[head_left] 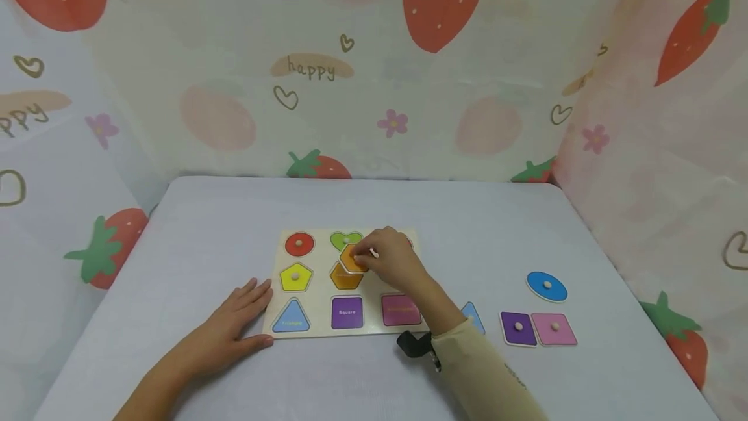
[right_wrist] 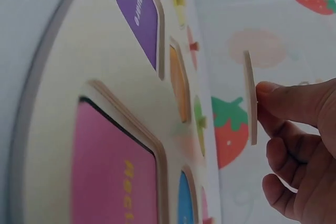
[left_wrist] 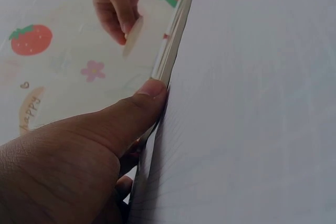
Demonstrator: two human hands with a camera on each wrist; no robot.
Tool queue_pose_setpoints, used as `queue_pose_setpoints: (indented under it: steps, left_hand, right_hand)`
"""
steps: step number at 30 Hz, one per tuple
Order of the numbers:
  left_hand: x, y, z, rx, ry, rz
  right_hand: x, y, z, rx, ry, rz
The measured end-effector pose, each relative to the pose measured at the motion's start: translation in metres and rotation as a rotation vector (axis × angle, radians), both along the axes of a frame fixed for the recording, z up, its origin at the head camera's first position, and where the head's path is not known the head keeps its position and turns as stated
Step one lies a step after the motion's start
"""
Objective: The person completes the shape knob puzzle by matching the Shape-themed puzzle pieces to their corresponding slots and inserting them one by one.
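My right hand (head_left: 393, 261) pinches an orange hexagon puzzle piece (head_left: 349, 256) by its knob. In the right wrist view the hexagon piece (right_wrist: 251, 106) is seen edge-on, held apart from the wooden shape board (head_left: 318, 292). Below it in the head view lies the board's orange hexagon recess (head_left: 346, 282), partly covered by the piece. My left hand (head_left: 230, 322) rests at the board's left edge, its fingers extended and the thumb touching the edge. A red circle (head_left: 299, 245), a yellow pentagon (head_left: 295, 277) and a green heart (head_left: 341, 240) with knobs sit in the board.
Triangle (head_left: 291, 317), square (head_left: 347, 321) and rectangle (head_left: 397, 310) recesses line the near row. Right of the board lie a blue oval (head_left: 547, 286), a purple square (head_left: 517, 329), a pink piece (head_left: 556, 338) and a blue triangle (head_left: 472, 317), partly behind my right arm.
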State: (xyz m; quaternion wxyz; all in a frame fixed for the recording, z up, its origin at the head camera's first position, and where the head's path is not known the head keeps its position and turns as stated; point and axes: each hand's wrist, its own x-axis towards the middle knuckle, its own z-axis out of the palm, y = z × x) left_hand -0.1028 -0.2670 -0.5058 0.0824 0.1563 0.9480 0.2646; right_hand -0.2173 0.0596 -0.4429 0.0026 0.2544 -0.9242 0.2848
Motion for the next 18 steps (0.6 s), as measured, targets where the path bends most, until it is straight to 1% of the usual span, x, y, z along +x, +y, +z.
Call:
queue_pose_setpoints:
  steps: [3, 6, 10, 13, 18]
  left_hand:
    - [0.003, -0.002, 0.001, -0.006, 0.0, 0.007]
    - [0.002, 0.001, 0.001, 0.001, -0.003, 0.004]
    - [0.002, 0.001, 0.0, 0.009, -0.003, 0.004]
    - [0.002, 0.0, -0.002, 0.016, 0.004, 0.004]
    - [0.001, -0.001, -0.003, 0.022, 0.01, 0.0]
  right_hand:
    - [0.001, -0.008, -0.005, 0.014, -0.043, -0.009]
    - [0.001, -0.01, -0.011, 0.023, -0.058, -0.008]
    - [0.001, -0.012, -0.017, 0.037, -0.031, 0.014]
    - [-0.001, -0.014, -0.022, 0.067, -0.02, 0.02]
    - [-0.004, -0.015, -0.028, 0.091, -0.049, 0.01]
